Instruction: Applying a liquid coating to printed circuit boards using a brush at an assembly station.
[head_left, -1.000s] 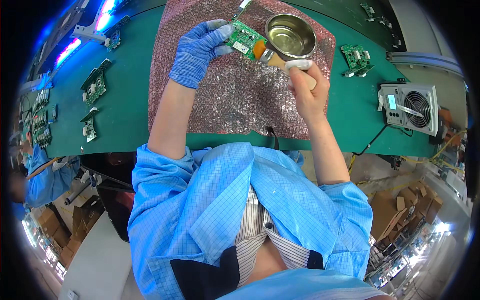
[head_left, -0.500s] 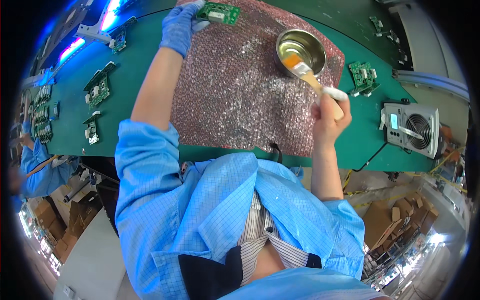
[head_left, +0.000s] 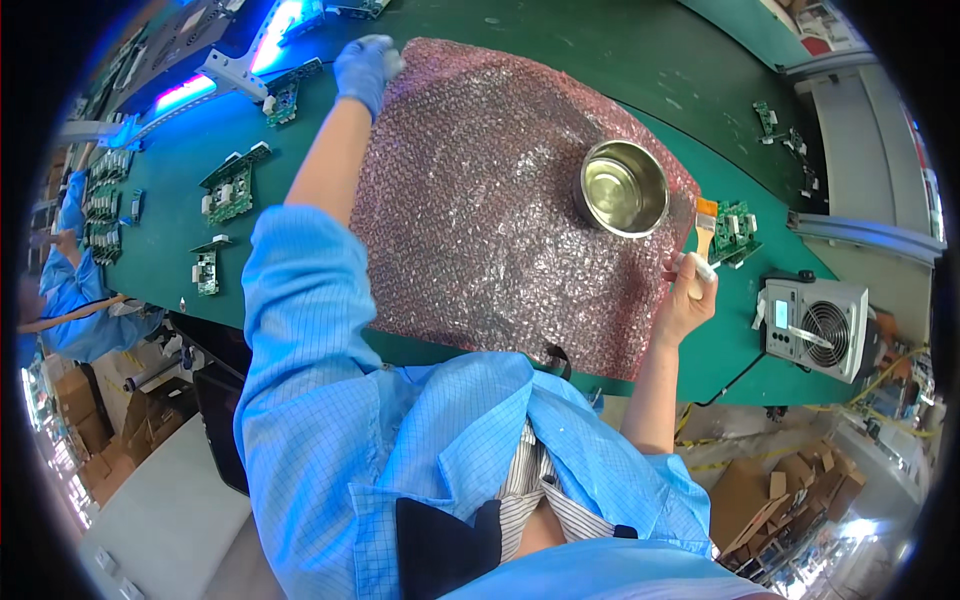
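— On the green bench [head_left: 500, 60], what lies under the hands?

— A pink sheet of bubble wrap [head_left: 480, 200], spread flat. A round metal bowl [head_left: 624, 187] stands on its right part.

— Where is the left hand [head_left: 362, 70]?

— Stretched far out, in a blue glove, at the sheet's far left corner. Its grip looks curled at that corner, but I cannot tell whether it is clamped on anything.

— And the right hand [head_left: 685, 300]?

— Bare, at the sheet's right edge, its grip clamped on the pale handle of a small brush [head_left: 704, 235]. The brush stands upright with its orange bristles up, just right of the bowl and apart from it.

— What is close by?

— A green circuit board [head_left: 735, 232] lies just beside the brush. A small grey fan unit [head_left: 815, 325] sits further right. More circuit boards [head_left: 228, 190] lie on the bench to the left, where another person's blue sleeve [head_left: 85, 320] shows.
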